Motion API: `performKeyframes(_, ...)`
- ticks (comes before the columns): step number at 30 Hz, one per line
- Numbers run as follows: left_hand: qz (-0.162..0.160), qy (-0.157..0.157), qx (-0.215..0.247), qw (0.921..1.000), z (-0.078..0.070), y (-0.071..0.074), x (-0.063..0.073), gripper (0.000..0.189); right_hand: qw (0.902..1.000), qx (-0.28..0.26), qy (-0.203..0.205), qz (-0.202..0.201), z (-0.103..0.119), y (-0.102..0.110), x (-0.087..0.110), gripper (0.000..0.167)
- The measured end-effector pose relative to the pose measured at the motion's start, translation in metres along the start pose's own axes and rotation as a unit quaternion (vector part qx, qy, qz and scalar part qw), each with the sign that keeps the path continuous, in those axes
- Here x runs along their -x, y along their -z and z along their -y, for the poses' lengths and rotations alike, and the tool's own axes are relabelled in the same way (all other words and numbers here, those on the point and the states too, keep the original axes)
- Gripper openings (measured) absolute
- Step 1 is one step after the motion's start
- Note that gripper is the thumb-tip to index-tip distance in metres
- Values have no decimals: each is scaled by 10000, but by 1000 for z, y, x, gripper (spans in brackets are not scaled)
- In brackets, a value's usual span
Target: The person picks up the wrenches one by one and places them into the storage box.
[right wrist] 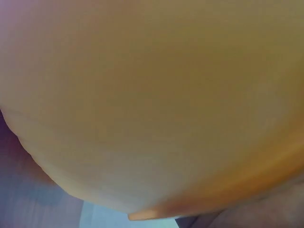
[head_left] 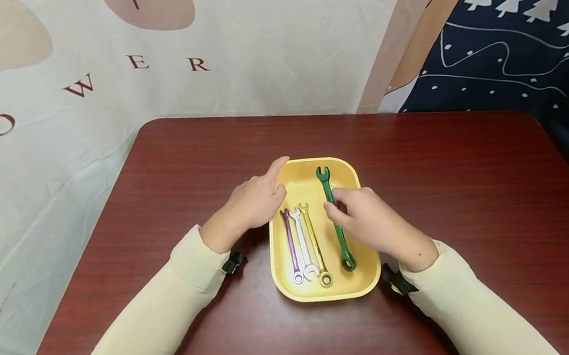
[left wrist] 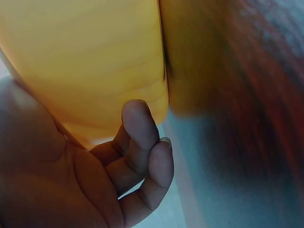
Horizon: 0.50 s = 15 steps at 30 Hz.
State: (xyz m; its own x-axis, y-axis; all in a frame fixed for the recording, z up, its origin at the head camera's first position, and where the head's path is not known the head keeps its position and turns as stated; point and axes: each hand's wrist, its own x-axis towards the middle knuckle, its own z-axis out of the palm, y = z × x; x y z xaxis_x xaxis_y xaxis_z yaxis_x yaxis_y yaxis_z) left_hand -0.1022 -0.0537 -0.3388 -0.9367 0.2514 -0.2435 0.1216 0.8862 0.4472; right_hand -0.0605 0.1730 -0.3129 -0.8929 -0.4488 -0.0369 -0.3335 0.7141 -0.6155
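Note:
A yellow tray (head_left: pixel 324 293) sits on the table. My right hand (head_left: pixel 375 217) pinches a green combination wrench (head_left: pixel 325 179) between thumb and index finger, over the tray's right half; its open end points away from me. To its left lie a purple wrench (head_left: pixel 292 246), a silver wrench (head_left: pixel 302 242) and a gold wrench (head_left: pixel 314 242), side by side. My left hand (head_left: pixel 256 199) rests at the tray's left rim, index finger stretched toward the far corner. In the left wrist view, its other fingers (left wrist: pixel 137 123) bend loosely by the tray's outer wall. The right wrist view hides the wrench.
The dark reddish table (head_left: pixel 202 150) extends around the tray. Behind it hangs a pale printed cloth (head_left: pixel 279 44), with a navy tree-patterned cloth (head_left: pixel 496 60) at the far right. Dark straps circle both wrists.

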Motion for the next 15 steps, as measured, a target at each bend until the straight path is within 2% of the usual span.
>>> performKeyframes(15,-17,-30,-19,10000,1,1,0,60,9997,196,32,137,3,-8,-1,32)
